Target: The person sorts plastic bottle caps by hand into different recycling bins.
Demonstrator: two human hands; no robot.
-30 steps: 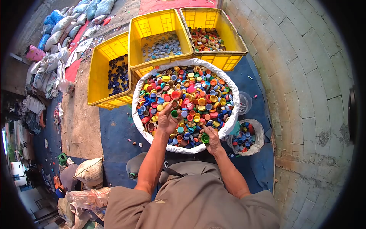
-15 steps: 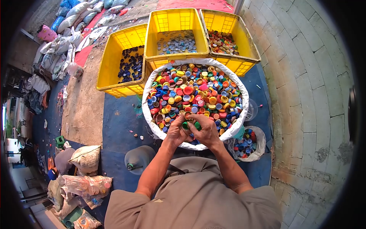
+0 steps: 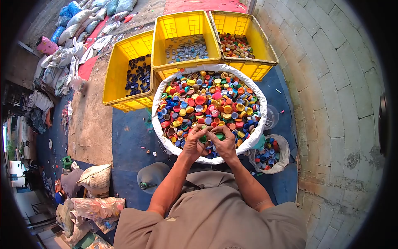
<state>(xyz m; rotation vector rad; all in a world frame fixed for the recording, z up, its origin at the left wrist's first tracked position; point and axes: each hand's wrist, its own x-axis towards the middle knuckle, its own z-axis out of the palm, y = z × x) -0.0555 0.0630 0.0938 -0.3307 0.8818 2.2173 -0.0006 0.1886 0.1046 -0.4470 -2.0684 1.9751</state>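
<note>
A round white-rimmed sack point(image 3: 262, 97) full of mixed coloured bottle caps point(image 3: 207, 97) stands in front of me. Over its near edge, my left hand point(image 3: 193, 143) and my right hand point(image 3: 223, 143) meet at the fingertips. Green caps point(image 3: 219, 136) show in the curled fingers of both hands. A small brownish cap seems to be pinched where the fingertips meet, though it is partly hidden.
Behind the sack stand a yellow crate with dark caps point(image 3: 108, 85), one with pale caps point(image 3: 159, 41) and one with orange and red caps point(image 3: 265, 39). A small bag of caps point(image 3: 284, 151) and a large bottle point(image 3: 151, 174) flank me. A block wall point(image 3: 327, 103) rises at right.
The view has shifted slightly. Both hands remain together over the sack's near edge, with the fingers turned a little and the green caps at a different angle.
</note>
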